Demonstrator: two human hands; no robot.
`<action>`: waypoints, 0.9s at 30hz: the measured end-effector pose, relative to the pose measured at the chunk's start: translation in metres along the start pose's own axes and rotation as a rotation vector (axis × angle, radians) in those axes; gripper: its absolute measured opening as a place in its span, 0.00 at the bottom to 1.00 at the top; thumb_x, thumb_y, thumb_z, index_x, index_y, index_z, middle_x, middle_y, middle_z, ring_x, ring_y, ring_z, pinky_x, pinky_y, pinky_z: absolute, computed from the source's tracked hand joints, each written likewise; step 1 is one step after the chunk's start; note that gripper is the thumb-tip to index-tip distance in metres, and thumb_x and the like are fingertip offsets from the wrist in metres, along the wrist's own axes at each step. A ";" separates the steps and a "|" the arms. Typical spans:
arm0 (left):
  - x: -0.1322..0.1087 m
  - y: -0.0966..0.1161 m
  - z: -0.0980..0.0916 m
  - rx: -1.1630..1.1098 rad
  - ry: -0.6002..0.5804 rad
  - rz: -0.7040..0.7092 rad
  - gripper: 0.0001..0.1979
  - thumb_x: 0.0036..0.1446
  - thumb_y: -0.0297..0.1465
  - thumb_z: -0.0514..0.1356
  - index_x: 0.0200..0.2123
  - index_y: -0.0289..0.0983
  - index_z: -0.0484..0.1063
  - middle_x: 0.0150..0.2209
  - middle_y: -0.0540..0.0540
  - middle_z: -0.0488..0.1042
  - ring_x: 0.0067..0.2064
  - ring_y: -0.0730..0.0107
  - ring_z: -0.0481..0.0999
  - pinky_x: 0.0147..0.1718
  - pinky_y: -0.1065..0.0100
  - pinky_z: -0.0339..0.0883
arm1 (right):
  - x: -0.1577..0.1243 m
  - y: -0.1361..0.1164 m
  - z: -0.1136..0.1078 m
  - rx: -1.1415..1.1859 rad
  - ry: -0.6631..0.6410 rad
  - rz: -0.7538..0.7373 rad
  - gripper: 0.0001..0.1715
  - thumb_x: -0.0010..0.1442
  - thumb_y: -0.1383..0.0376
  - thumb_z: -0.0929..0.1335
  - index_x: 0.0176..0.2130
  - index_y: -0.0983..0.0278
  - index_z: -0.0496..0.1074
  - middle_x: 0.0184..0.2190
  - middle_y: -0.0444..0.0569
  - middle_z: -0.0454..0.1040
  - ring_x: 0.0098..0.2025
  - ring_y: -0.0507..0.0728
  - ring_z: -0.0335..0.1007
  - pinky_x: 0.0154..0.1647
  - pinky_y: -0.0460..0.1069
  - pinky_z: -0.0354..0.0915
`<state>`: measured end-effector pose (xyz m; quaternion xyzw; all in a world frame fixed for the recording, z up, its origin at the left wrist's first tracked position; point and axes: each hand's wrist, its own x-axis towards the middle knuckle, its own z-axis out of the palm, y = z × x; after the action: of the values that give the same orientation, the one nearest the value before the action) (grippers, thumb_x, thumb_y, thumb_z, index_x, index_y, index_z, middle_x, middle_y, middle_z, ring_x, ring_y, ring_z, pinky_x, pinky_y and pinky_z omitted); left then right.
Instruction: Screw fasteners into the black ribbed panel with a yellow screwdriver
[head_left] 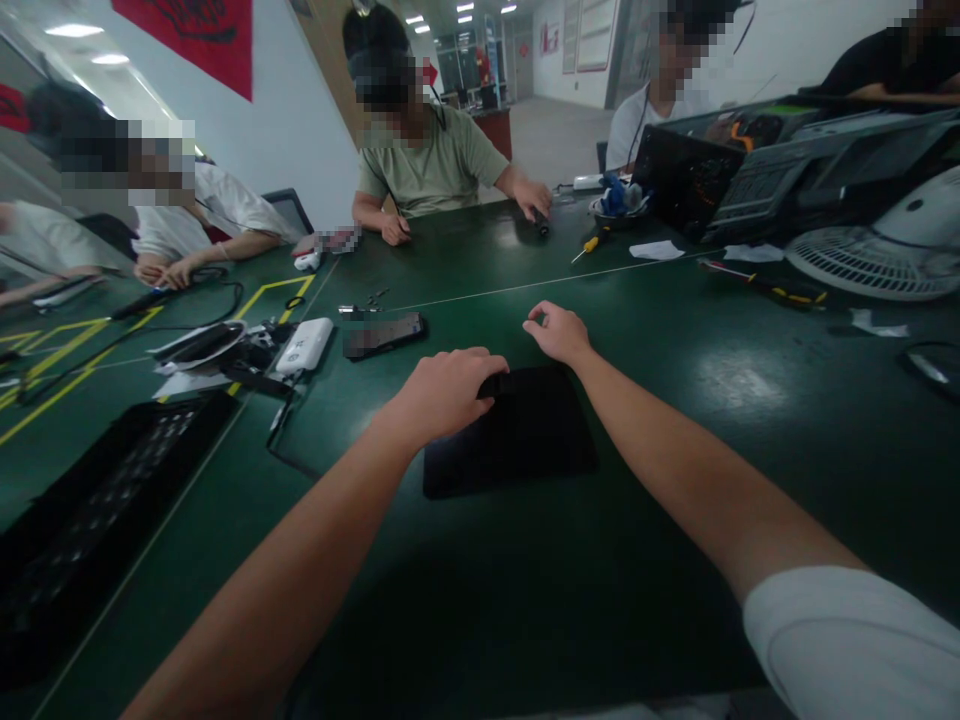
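My left hand (450,395) is closed around a small black object (493,384) over the far part of a flat black mat (525,440). Most of that object is hidden under my fingers, so its kind does not show clearly. Just past the mat's far right corner is my right hand (561,333), loosely curled and empty, with a gap between thumb and forefinger. A dark phone (385,335) lies on the green table (570,580) beyond my left hand.
At left are a white box (305,346), cables and a long black keyboard-like thing (112,480). Screwdrivers (591,243), paper scraps (656,250), an opened computer case (795,175) and a white fan (892,240) occupy the far right. Several people sit around the table.
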<state>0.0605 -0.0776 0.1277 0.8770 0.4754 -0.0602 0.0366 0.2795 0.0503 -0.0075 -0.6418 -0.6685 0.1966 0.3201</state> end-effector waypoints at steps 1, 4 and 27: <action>0.000 -0.002 -0.002 -0.002 0.003 0.001 0.19 0.65 0.30 0.63 0.58 0.46 0.80 0.57 0.42 0.82 0.53 0.49 0.84 0.49 0.54 0.76 | 0.000 0.000 0.000 0.000 0.004 0.000 0.11 0.71 0.55 0.70 0.48 0.56 0.79 0.32 0.44 0.78 0.36 0.59 0.72 0.39 0.54 0.62; 0.002 -0.013 -0.009 -0.069 -0.007 0.063 0.21 0.64 0.25 0.60 0.56 0.48 0.83 0.56 0.44 0.81 0.55 0.53 0.82 0.52 0.56 0.76 | 0.002 0.001 0.001 0.001 0.013 0.004 0.11 0.70 0.55 0.71 0.47 0.56 0.79 0.33 0.45 0.79 0.37 0.59 0.72 0.38 0.53 0.61; 0.010 -0.043 -0.007 -0.452 0.172 0.104 0.13 0.60 0.41 0.68 0.44 0.40 0.81 0.52 0.43 0.77 0.52 0.58 0.78 0.58 0.53 0.73 | 0.001 0.000 0.001 -0.004 0.007 -0.014 0.11 0.71 0.54 0.70 0.46 0.56 0.78 0.32 0.44 0.78 0.35 0.59 0.72 0.38 0.53 0.63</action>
<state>0.0307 -0.0452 0.1325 0.8718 0.4321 0.1247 0.1941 0.2793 0.0511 -0.0082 -0.6382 -0.6724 0.1908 0.3226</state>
